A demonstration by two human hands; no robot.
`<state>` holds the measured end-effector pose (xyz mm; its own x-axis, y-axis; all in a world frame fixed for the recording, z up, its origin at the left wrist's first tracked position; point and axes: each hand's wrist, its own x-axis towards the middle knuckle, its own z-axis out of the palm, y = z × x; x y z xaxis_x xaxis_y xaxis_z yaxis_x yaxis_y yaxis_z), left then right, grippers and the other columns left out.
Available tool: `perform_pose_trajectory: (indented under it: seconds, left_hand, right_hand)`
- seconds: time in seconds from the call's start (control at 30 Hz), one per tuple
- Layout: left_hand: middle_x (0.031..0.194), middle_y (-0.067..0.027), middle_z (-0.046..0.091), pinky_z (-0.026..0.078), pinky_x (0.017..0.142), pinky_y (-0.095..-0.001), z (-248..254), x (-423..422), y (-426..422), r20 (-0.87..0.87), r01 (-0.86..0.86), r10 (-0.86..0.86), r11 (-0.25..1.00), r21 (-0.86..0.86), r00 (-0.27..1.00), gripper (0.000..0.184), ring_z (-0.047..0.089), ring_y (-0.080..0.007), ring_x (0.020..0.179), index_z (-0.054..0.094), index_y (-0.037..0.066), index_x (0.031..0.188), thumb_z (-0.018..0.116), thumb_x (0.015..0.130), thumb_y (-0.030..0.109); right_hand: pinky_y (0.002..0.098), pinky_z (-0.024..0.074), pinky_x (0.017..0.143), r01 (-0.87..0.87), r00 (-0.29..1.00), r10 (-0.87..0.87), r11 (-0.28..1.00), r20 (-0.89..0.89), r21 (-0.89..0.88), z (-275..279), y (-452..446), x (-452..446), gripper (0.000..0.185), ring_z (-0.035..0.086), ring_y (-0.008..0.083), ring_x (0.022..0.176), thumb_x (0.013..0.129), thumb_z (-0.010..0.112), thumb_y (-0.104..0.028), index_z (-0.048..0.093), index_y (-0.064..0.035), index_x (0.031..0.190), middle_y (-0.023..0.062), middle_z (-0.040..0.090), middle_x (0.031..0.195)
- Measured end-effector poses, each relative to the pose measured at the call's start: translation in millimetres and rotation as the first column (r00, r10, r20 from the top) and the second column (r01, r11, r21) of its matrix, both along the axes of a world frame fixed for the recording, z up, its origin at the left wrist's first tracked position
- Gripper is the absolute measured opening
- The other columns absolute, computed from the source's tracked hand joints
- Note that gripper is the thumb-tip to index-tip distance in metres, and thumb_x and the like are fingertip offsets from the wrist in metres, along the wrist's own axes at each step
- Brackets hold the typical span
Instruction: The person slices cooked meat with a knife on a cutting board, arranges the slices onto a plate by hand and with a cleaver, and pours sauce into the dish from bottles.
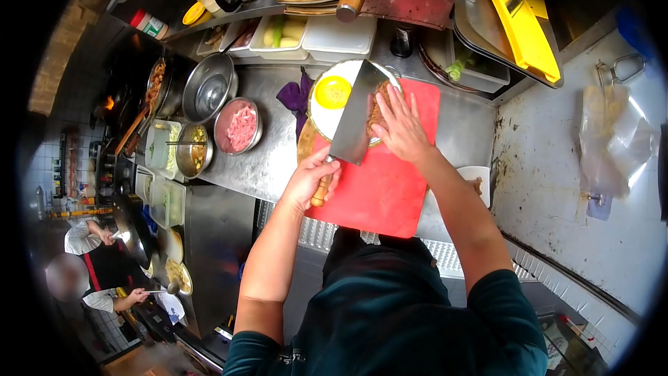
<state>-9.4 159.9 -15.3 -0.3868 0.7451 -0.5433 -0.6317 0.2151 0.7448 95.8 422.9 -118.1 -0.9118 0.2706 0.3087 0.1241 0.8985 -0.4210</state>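
My left hand (313,177) grips the wooden handle of a cleaver (353,118), its broad blade tilted over a round plate (323,122). My right hand (403,127) lies with fingers stretched out on brown cooked, sliced-looking meat (376,106) beside the blade. Part of the meat is hidden under the fingers. A small bowl of yellow liquid (332,92) sits on the plate's left side. The plate overlaps the top of a red cutting board (372,198), and a wooden board edge (305,143) shows at its left.
To the left stand a bowl of raw pink meat (241,129), an empty-looking metal bowl (210,87) and a bowl of chopped food (195,150). A purple cloth (296,97) lies near the plate. Trays and a yellow slicer (518,21) line the shelf. Another person (111,268) works at lower left.
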Motion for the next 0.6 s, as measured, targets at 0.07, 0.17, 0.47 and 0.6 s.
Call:
perform_pose_trajectory:
  seconds: [0.07, 0.17, 0.47, 0.6]
  left_hand:
    - [0.082, -0.0014, 0.063, 0.046, 0.044, -0.0267, 1.6, -1.3, 0.3, -0.015, 0.008, -0.008, 1.0, -0.004, 1.0, 0.041, 0.058, -0.0107, 0.058, 0.062, 0.007, 0.147, 0.065, 0.106, 0.01]
    - [0.082, -0.0014, 0.063, 0.046, 0.044, -0.0269, 4.0, -3.4, -1.1, -0.025, 0.021, -0.021, 1.0, -0.013, 0.999, 0.041, 0.058, -0.0109, 0.057, 0.062, 0.007, 0.147, 0.065, 0.106, 0.009]
    - [0.079, -0.001, 0.063, 0.046, 0.045, -0.027, 19.9, -1.8, -1.0, -0.12, 0.0, -0.009, 0.998, -0.071, 0.993, 0.047, 0.057, -0.0117, 0.053, 0.06, 0.007, 0.152, 0.065, 0.106, 0.007]
    - [0.079, -0.0018, 0.063, 0.046, 0.045, -0.0274, 28.3, -2.5, -7.1, -0.161, -0.022, 0.008, 0.996, -0.085, 0.987, 0.05, 0.057, -0.0124, 0.052, 0.058, 0.008, 0.155, 0.065, 0.106, 0.006]
  right_hand:
    - [0.0655, 0.0149, 0.132, 0.004, 1.0, -0.004, 1.0, 0.006, 0.006, 1.0, 0.1, 0.4, 0.077, 0.026, 0.0418, 0.164, 0.106, 0.064, -0.044, 0.038, -0.0056, 0.168, 0.0267, 0.024, 0.177]
    - [0.0654, 0.0148, 0.132, 0.011, 1.0, -0.011, 1.0, 0.01, 0.007, 2.0, -1.2, -0.6, 0.077, 0.026, 0.0416, 0.163, 0.106, 0.064, -0.043, 0.038, -0.0057, 0.168, 0.0267, 0.024, 0.177]
    - [0.0635, 0.0104, 0.133, 0.02, 0.999, -0.019, 1.0, 0.047, -0.01, 6.3, -3.4, 0.4, 0.079, 0.022, 0.0391, 0.166, 0.107, 0.063, -0.04, 0.034, -0.0015, 0.168, 0.0262, 0.024, 0.177]
    - [0.063, 0.0122, 0.133, 0.035, 0.999, -0.035, 0.999, 0.006, -0.006, 2.3, -3.0, 1.8, 0.079, 0.024, 0.0393, 0.165, 0.106, 0.063, -0.042, 0.036, 0.0004, 0.167, 0.0261, 0.027, 0.176]
